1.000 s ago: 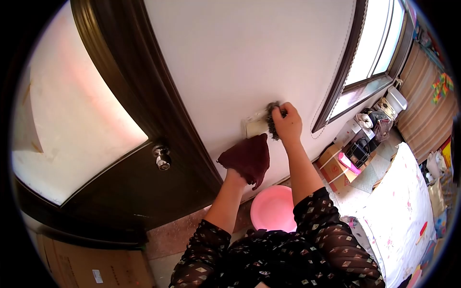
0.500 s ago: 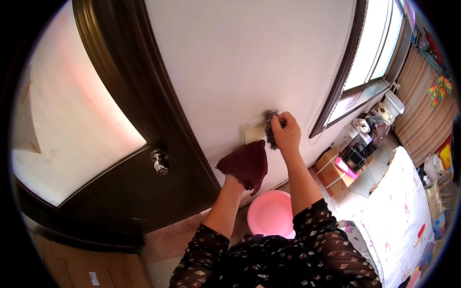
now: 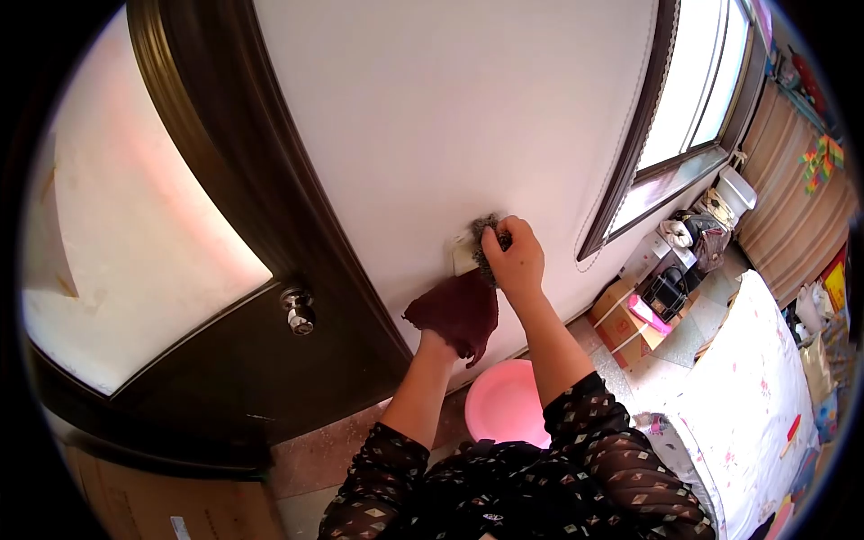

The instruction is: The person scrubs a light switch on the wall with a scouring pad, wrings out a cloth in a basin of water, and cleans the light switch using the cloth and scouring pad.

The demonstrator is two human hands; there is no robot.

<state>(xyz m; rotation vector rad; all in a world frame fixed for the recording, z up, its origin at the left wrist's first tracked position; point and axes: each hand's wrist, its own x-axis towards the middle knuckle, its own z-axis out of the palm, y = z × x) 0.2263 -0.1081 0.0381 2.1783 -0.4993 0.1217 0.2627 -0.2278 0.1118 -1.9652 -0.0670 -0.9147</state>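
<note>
A dark grey steel wool scrubber [image 3: 484,241] is pinched in my right hand [image 3: 521,259], pressed to the right part of a cream wall switch plate [image 3: 463,257]. Just below the plate, a maroon cloth [image 3: 457,310] spreads over my left hand [image 3: 435,346] and hides its fingers. The cloth's upper edge lies against the plate's lower edge. Much of the plate is covered by the scrubber and the cloth.
A dark door frame [image 3: 297,153] and a door with a round metal knob [image 3: 298,311] stand to the left. Below my arms, a pink basin [image 3: 504,405] sits on the floor. The window [image 3: 693,99], a cardboard box [image 3: 616,315] and a bed [image 3: 747,405] are to the right.
My right hand has moved left with the scrubber, which now covers more of the switch plate. The left hand and cloth stay nearly in place.
</note>
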